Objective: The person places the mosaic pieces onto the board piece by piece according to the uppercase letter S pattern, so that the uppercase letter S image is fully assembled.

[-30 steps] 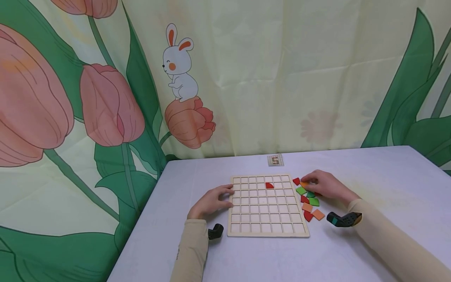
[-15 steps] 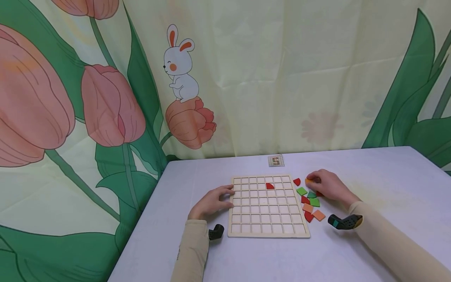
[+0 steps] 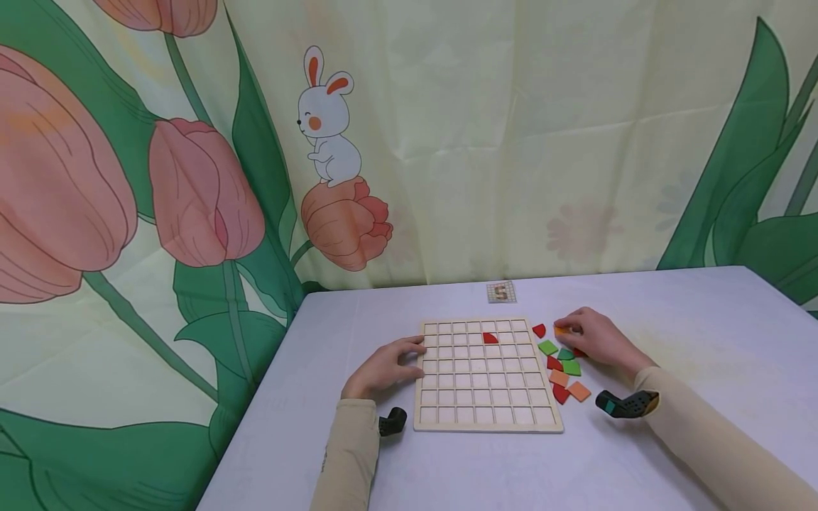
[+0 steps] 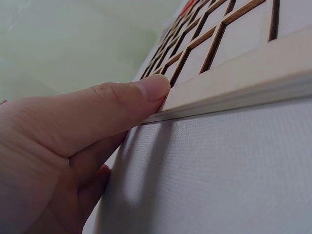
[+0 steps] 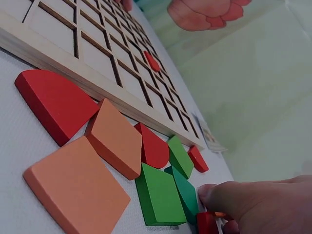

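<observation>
A wooden grid board (image 3: pixel 488 428) lies flat on the table, with one red quarter-round tile (image 3: pixel 490 338) in a cell of an upper row. My left hand (image 3: pixel 382 367) rests at the board's left edge; in the left wrist view the thumb (image 4: pixel 155 87) touches the rim. Beyond the board's right side, my right hand (image 3: pixel 599 339) pinches an orange tile (image 3: pixel 561 331) between thumb and fingers, and most of that tile is hidden. Loose tiles lie beside this hand: light green (image 5: pixel 161 197), teal (image 5: pixel 183 190), red (image 5: pixel 56 105) and pale orange (image 5: pixel 78 187).
A small card with a printed grid picture (image 3: pixel 501 292) lies behind the board. The white table (image 3: pixel 307 454) ends at a curtain (image 3: pixel 460 142) printed with tulips and a rabbit. Black wrist cameras (image 3: pixel 625 403) sit on both wrists.
My right hand has shifted slightly right with the orange tile, away from the small red tile by the board's upper right corner. My left hand stays at the board's edge.
</observation>
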Motion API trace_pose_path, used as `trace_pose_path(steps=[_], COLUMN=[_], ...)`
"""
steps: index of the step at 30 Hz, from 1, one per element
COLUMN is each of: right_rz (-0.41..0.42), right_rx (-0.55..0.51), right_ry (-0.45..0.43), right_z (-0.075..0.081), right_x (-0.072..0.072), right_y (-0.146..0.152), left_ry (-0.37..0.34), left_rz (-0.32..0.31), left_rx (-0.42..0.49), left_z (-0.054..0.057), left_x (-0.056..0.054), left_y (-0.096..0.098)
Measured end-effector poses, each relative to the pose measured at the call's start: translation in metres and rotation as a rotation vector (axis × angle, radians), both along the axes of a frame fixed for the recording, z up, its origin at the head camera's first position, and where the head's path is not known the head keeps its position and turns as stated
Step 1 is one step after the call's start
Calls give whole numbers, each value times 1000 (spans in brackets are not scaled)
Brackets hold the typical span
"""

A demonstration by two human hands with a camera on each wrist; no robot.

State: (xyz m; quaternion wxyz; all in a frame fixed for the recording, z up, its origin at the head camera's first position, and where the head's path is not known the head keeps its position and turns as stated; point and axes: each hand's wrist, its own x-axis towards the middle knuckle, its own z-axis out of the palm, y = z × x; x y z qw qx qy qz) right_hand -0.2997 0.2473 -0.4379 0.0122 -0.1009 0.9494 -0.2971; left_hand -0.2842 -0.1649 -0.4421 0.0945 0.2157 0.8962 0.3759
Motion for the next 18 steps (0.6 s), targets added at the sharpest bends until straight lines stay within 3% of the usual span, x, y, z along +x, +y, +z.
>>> trace_pose_path(steps=[18], right_rz=[-10], right_rx=[-22], right_ry=[69], right_z=[-1], right_x=[4], right_y=[0], left_ry=[-16], left_rz=[9], left_rx=[-14], left_z=[-1], left_x=[-1], left_y=[1])
